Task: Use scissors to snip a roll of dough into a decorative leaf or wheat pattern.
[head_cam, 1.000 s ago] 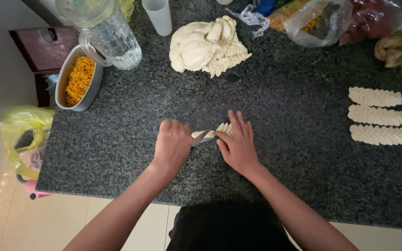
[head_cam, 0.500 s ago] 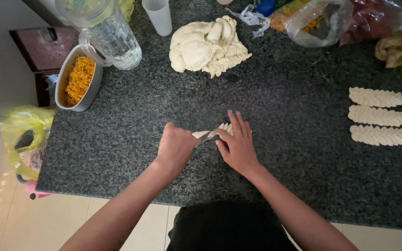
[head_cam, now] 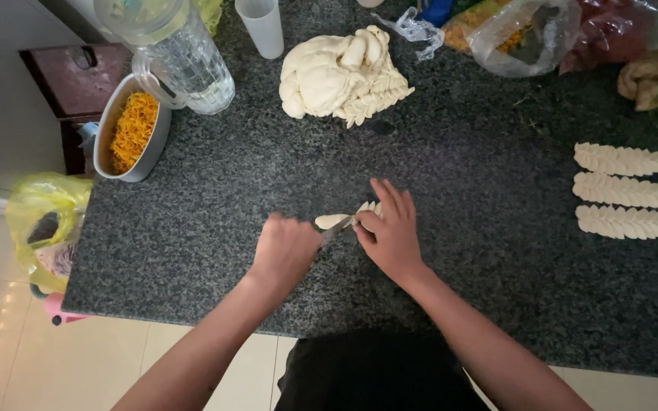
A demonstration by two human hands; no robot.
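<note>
The left hand (head_cam: 287, 251) is closed in a fist around a small knife (head_cam: 336, 230), whose blade points toward two o'clock into a short strip of dough (head_cam: 333, 221) at the middle of the dark granite counter (head_cam: 215, 198). The right hand (head_cam: 391, 232) lies flat over the strip's far end, fingers narrow and together, pinning it. Compared with a second ago the left fist has drawn back toward eight o'clock, leaving more of the smooth, uncut tip of the dough bare, so the notching seems to be working its way along the strip toward that tip. At three o'clock lie three finished notched pieces (head_cam: 622, 190) in a row, well apart; at twelve o'clock sits a pile of dough (head_cam: 340, 76); at ten o'clock a bowl of orange shreds (head_cam: 131, 129) touches a clear jug (head_cam: 184, 53)
</note>
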